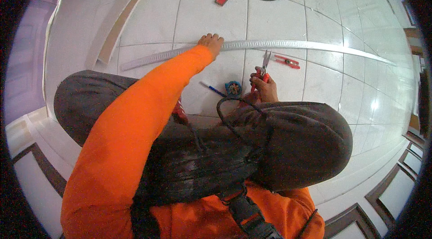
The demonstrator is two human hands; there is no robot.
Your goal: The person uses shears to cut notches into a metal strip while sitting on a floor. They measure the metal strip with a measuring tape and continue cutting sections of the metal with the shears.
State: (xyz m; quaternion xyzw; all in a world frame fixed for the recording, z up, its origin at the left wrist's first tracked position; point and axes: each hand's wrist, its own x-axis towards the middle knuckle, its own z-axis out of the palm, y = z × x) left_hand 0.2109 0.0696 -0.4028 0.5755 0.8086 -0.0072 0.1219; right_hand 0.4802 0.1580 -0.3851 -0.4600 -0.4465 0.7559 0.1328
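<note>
As the left hand (210, 44) rests bunched fingers, their pinch unclear, on a silver metal strip (279, 45) running crosswise beneath them, the right hand (266, 87), farther off, clasps red-handled snips (266, 61) pointing toward the strip just beyond its fingers.

The strip (279, 44) is silver (repeat-patterned); the snips (266, 63) are red-handled.

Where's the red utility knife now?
In the head view, the red utility knife lies on the floor right of centre, just right of the snips.
</note>
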